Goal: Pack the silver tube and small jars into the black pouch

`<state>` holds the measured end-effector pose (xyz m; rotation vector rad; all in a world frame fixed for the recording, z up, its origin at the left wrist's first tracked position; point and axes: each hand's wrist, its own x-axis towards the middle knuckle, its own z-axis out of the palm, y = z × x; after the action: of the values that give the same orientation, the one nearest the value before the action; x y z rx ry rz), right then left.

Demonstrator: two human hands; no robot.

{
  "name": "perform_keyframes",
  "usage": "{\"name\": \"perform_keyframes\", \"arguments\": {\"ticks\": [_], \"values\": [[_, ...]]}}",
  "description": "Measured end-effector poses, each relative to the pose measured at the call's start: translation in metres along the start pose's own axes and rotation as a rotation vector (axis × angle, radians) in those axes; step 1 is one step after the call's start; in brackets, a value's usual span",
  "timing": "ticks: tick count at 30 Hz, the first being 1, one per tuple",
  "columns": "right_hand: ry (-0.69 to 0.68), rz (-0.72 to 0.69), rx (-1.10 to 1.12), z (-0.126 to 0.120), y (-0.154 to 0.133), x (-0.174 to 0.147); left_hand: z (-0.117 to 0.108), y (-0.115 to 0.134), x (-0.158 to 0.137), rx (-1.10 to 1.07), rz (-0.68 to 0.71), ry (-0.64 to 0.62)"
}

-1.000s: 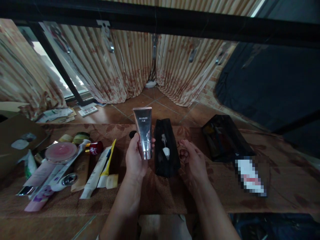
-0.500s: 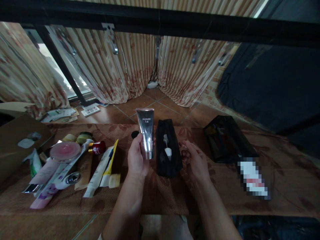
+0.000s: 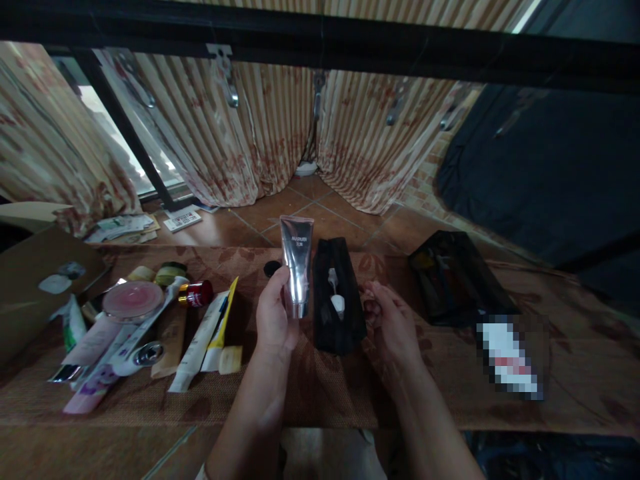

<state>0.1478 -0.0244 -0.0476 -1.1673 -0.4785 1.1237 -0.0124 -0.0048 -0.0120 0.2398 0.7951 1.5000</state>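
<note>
My left hand is closed around the lower part of a silver squeeze tube. The tube stands cap down, its flat end up, with MARUBI lettering facing me. Just right of it lies a long black mesh pouch with a small white item showing in it. Beside the pouch's right edge is my right hand, its fingers curled together; whatever they may hold is hidden. A small round black object lies on the cloth behind my left hand.
On the left lie several tubes, a pink round container, a red jar and a yellow tube. A cardboard box stands at the far left. To the right are another black mesh bag and a blurred-out packet. A dark bar crosses overhead.
The tube in my left hand has shifted slightly to the right and turned a little. My right hand stays by the pouch. The whole view has moved very slightly.
</note>
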Motion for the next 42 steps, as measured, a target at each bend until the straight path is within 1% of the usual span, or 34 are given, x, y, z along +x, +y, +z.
{"name": "perform_keyframes", "arguments": {"ticks": [5, 7, 11, 15, 20, 25, 33, 42], "values": [[0.010, -0.025, -0.040, -0.0011, 0.0018, 0.0008, 0.0011, 0.0028, 0.0005, -0.013, -0.019, 0.058], [0.008, -0.029, -0.056, -0.0014, 0.0022, 0.0011, 0.0011, 0.0037, 0.0007, 0.002, -0.041, 0.060], [0.013, -0.022, -0.052, -0.0009, 0.0020, 0.0010, 0.0005, 0.0045, 0.0005, 0.018, -0.041, 0.059], [0.019, -0.005, -0.046, 0.0000, 0.0010, -0.0002, 0.0000, 0.0050, -0.0001, 0.043, -0.044, 0.033], [0.013, -0.010, -0.053, -0.0008, 0.0020, 0.0005, -0.0011, 0.0028, -0.0003, 0.068, -0.002, -0.003], [0.017, -0.021, -0.083, -0.0003, 0.0015, 0.0003, -0.0023, 0.0004, -0.0012, 0.092, 0.005, -0.032], [0.012, -0.022, -0.083, 0.0006, -0.0003, -0.0011, -0.0029, 0.0010, -0.0058, 0.148, 0.066, -0.107], [0.027, -0.014, -0.060, 0.0007, 0.0011, -0.0010, -0.0039, -0.0015, -0.0055, 0.189, 0.115, -0.149]]}}
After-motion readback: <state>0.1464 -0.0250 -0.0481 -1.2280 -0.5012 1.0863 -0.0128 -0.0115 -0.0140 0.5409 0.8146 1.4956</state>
